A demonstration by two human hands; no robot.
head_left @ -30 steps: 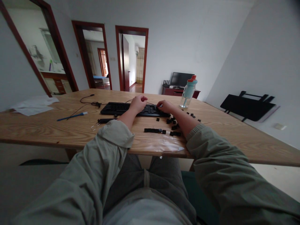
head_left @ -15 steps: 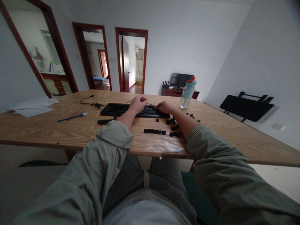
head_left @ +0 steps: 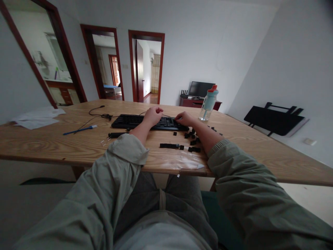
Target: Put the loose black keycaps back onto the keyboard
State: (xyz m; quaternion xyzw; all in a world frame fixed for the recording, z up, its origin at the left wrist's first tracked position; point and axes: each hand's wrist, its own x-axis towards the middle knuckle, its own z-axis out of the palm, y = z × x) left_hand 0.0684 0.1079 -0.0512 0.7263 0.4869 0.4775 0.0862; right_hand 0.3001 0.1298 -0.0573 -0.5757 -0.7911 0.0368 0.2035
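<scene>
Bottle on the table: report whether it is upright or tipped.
Upright: the bottle stands on its base on the table, right of the keyboard, with its red top uppermost.

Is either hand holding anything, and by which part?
Cannot tell: the left hand is curled above the keyboard, the right hand is at its right end; fingers may hide something small.

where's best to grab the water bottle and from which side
Probably around the clear body of the water bottle, coming from its right: it stands tall and upright, while the right hand is to its left and loose black keys lie on the near side.
</scene>
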